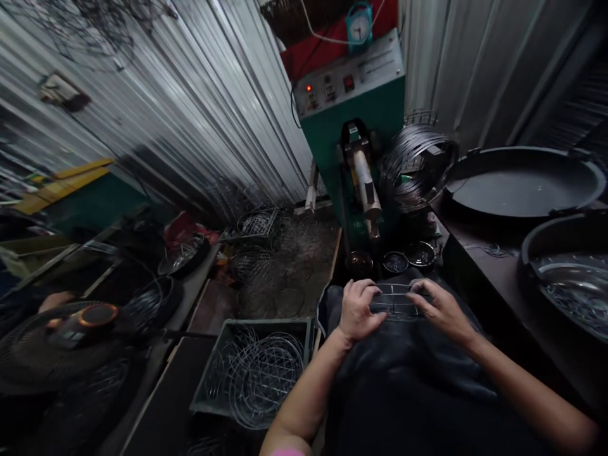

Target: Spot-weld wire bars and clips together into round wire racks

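Between both hands, over the dark cloth [403, 367] on my lap, is a small wire frame [393, 302] with thin crossing bars. My left hand [357, 311] pinches its left end between thumb and fingers. Its right end sits in the curled fingers of my right hand [439, 307]. Beyond the hands stands a green machine [351, 104] with a lit red lamp and a metal arm [365, 177] pointing toward me. Small dark bowls [396, 261] rest at its foot.
A green crate [204, 380] of round wire racks is at my lower left. Large black basins [527, 212] stand on the right, beside a wire coil [418, 168]. A fan [28, 348] and another person's hand [56, 301] are at the far left.
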Motion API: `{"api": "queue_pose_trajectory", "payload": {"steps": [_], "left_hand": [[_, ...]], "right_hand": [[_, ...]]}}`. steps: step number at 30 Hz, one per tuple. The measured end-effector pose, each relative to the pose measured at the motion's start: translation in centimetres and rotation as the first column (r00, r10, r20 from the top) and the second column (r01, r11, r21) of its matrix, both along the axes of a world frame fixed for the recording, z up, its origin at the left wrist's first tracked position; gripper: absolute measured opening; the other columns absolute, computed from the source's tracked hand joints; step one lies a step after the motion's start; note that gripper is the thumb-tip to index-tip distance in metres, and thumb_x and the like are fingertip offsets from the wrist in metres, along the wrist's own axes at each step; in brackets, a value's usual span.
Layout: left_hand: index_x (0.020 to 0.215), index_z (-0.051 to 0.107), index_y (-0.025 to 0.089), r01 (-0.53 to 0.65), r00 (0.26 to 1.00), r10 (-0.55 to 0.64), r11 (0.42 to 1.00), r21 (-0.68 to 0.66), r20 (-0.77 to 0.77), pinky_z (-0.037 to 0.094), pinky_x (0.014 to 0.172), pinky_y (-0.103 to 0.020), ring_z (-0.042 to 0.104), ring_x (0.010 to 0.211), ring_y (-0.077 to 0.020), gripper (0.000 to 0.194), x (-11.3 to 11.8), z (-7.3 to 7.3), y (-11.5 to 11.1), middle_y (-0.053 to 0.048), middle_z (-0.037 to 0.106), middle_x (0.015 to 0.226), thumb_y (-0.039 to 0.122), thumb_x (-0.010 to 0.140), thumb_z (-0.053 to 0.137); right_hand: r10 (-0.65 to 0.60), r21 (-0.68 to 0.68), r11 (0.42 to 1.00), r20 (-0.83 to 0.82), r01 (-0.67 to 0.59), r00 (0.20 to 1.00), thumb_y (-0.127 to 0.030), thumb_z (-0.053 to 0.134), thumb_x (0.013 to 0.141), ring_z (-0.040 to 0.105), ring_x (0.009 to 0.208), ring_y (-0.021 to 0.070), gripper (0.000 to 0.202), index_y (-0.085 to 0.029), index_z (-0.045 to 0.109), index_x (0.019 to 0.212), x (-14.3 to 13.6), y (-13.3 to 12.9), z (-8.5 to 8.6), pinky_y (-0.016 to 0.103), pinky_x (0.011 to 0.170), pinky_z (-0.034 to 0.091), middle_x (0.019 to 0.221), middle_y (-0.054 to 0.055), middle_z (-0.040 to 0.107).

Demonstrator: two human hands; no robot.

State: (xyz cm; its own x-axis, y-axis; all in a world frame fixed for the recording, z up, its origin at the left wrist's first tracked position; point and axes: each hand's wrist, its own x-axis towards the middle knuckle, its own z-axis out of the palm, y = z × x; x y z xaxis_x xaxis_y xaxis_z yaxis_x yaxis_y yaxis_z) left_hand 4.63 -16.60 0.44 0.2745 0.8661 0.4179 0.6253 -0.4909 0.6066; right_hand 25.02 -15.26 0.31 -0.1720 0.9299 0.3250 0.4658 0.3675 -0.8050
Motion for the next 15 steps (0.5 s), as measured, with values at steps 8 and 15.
{"api": "queue_pose_trajectory", "payload": {"steps": [8, 15], "left_hand": [[0.073, 0.053, 0.020, -0.110, 0.989, 0.108, 0.994, -0.018, -0.101, 0.035, 0.096, -0.046, 0.054, 0.100, -0.0243, 0.031, -0.5, -0.5, 1.9, -0.008, 0.060, 0.105, 0.030, 0.056, 0.077], [0.072, 0.051, 0.021, -0.088, 0.991, 0.101, 0.986, 0.142, -0.089, 0.043, 0.085, -0.039, 0.057, 0.097, -0.0234, 0.034, -1.4, -0.9, 5.1, -0.009, 0.063, 0.100, 0.039, 0.058, 0.075]], "right_hand": [[-0.016, -0.038, 0.999, -0.026, 0.015, 1.000, -0.048, 0.053, 0.081, 0.059, 0.076, 0.0207, 0.027, -0.022, 0.054, 0.075, -1.2, 2.6, -0.9, 0.033, 0.071, 0.046, 0.078, 0.004, 0.062], [-0.046, 0.025, 0.999, -0.035, 0.047, 0.998, -0.045, 0.054, 0.082, 0.059, 0.074, 0.0201, 0.023, -0.022, 0.058, 0.078, -1.6, 5.5, -0.4, 0.031, 0.070, 0.046, 0.077, 0.004, 0.063]]}}
